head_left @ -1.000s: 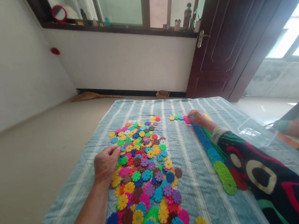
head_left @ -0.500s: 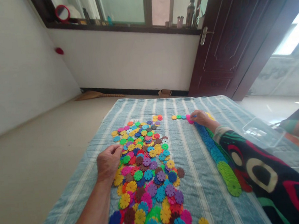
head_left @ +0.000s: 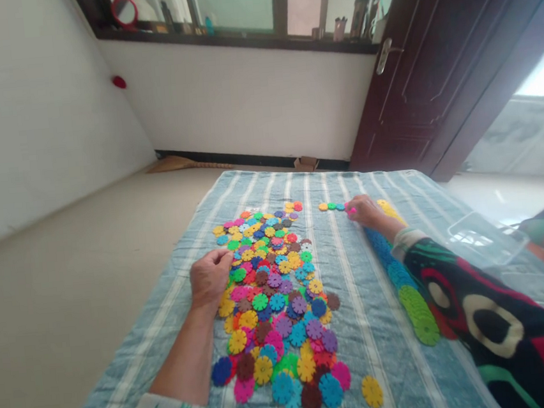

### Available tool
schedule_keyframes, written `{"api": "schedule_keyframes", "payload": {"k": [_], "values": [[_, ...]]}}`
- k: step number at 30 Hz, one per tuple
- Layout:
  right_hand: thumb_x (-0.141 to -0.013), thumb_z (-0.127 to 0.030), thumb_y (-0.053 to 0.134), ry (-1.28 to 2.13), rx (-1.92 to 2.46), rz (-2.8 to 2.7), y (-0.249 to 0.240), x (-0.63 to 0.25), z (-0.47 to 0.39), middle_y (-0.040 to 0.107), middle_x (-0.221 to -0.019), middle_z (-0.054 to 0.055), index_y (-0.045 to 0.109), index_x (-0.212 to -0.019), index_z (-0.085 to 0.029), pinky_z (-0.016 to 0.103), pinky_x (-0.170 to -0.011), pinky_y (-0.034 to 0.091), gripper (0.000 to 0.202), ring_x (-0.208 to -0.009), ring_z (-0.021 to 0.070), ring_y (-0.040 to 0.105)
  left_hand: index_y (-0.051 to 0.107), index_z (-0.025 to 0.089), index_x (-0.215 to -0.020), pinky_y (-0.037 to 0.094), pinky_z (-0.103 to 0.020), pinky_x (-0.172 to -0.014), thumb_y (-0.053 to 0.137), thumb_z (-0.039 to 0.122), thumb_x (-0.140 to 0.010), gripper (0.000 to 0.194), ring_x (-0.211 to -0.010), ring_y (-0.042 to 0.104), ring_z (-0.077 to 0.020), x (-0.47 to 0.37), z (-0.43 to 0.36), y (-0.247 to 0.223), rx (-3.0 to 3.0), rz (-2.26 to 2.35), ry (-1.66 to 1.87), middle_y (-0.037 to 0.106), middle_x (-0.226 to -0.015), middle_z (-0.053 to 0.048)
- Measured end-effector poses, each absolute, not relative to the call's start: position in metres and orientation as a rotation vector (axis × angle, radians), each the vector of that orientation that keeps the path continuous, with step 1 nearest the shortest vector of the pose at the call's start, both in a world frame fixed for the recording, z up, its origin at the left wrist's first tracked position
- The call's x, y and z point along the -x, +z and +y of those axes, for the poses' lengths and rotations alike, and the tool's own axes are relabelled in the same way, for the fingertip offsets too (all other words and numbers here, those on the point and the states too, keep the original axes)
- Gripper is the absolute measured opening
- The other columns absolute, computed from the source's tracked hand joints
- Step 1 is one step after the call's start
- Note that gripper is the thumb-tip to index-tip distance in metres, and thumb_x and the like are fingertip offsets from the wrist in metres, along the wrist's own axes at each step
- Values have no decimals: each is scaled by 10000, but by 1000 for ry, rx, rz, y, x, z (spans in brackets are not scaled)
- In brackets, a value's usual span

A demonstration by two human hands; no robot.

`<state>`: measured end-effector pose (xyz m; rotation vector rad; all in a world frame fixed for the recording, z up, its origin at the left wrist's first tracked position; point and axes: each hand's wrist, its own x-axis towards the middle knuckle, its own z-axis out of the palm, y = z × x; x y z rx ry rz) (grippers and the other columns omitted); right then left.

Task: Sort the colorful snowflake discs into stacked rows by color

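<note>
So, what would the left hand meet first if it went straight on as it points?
The left hand would likely meet the coloured discs at its fingertips, though depth is unclear.

Blue-and-white striped tablecloth (head_left: 163, 330)

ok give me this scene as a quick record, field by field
surface: blue and white striped cloth
main pile: loose, mixed-colour notched plastic discs
short row: yellow, green, blue and pink discs near the far edge
long row: overlapping blue and lime-green discs, partly hidden by the right sleeve
left hand: at the pile's left edge, grip unclear
right hand: fingers at the short row's pink end, grip unclear
stray: one yellow disc, right of the pile
background: dark red door
</note>
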<state>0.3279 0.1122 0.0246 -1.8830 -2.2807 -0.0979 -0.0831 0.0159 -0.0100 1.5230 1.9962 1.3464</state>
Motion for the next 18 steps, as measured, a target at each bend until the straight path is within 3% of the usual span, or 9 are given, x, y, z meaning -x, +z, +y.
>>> {"api": "schedule_keyframes", "payload": {"k": [4,18], "values": [[-766,-221,660,-141,1996,-2247,23,-337,112,660,-923,83,750,-890,-183,274,-764,419,158,-921,229,591,727,193,-751,487,-272,-689,588,398,-695,254,-722,653,-204,85,18,-12,-1516,1988,1352,728,-722,-5],[-807,-167,572,-134,2012,-2238,20,-330,112,664,-966,110,749,-929,-169,282,-797,426,215,-947,239,588,730,202,-759,499,-287,-727,610,386,-675,235,-747,664,-213,84,18,-12,-1474,1972,1370,736,-737,-2]]}}
